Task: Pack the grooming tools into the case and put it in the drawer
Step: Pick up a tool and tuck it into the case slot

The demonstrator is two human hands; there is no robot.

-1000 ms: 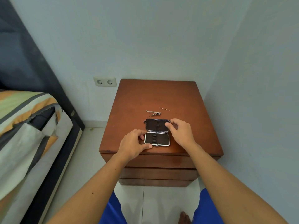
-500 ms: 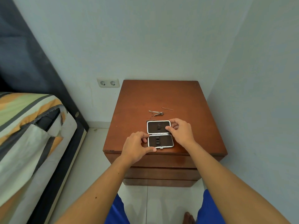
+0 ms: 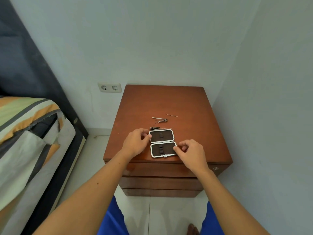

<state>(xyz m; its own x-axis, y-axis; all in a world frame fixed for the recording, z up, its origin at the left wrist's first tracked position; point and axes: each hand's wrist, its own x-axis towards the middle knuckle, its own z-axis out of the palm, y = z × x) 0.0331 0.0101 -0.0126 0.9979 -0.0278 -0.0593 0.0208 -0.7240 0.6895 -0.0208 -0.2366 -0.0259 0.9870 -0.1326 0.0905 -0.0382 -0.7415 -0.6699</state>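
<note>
The grooming case [image 3: 162, 143] lies open and flat near the front edge of the wooden nightstand [image 3: 194, 129], its two dark-lined halves empty with a silver rim. My left hand [image 3: 135, 143] pinches the left edge of the far half. My right hand [image 3: 189, 151] grips the right edge of the near half. Behind the case lie a nail clipper with a slim tool [image 3: 160, 119], a thin metal pick [image 3: 171, 115], and a dark tool [image 3: 154, 128] right against the case's far edge. The drawers [image 3: 162, 169] below are closed.
Walls close in behind and to the right of the nightstand. A bed with a striped cover [image 3: 25, 133] stands at the left, with a strip of tiled floor [image 3: 94, 150] between. A double wall socket [image 3: 109, 87] is on the back wall.
The case went from partly raised to fully flat. My left hand shifted from the near half to the far half, and my right hand from the far half to the near half.
</note>
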